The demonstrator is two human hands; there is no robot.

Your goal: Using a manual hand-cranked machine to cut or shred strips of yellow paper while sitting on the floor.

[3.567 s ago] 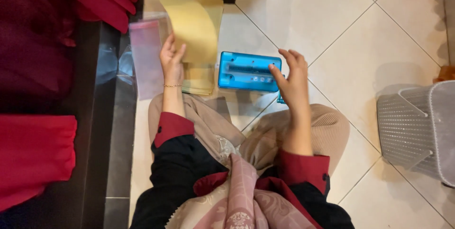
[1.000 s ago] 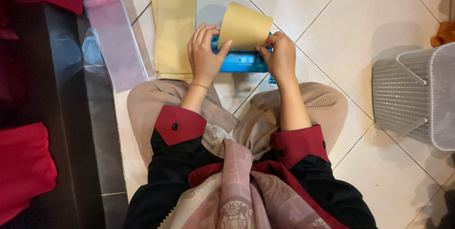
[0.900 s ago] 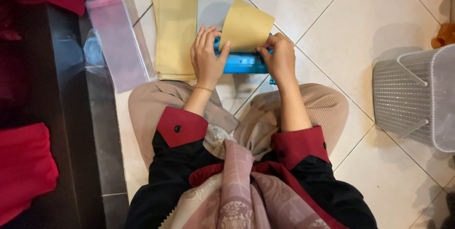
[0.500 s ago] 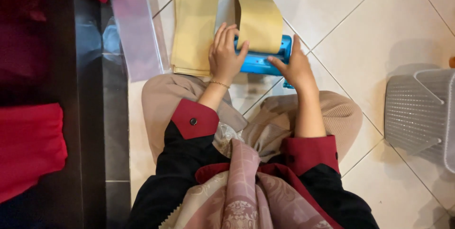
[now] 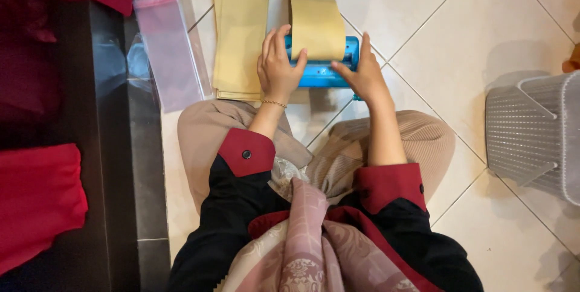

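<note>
Since the earlier frames the tan paper strip [image 5: 315, 17] has gone from a curl pinched in the air between both hands to lying flat across the top of the blue punch device [image 5: 323, 65], its far end running away over the floor tiles [image 5: 459, 32]. Both hands have shifted from gripping the paper to bearing on the device. Judged from this, the strip is seated and the pressing stage is in hand.

Left hand [image 5: 278, 68]: fingers spread narrow, resting on the strip's left edge and the device's left end, holding nothing closed. Right hand [image 5: 362, 77]: fingers open, palm and thumb laid flat on the device's right end.

Stack of tan strips [image 5: 241, 32] lies just beside the device, to its left. Clear plastic sleeves [image 5: 172, 47] with pink edging lie further left, against a dark ledge [image 5: 115, 147].

White perforated basket [image 5: 534, 135] stands well apart to the right; its contents cannot be made out.
</note>
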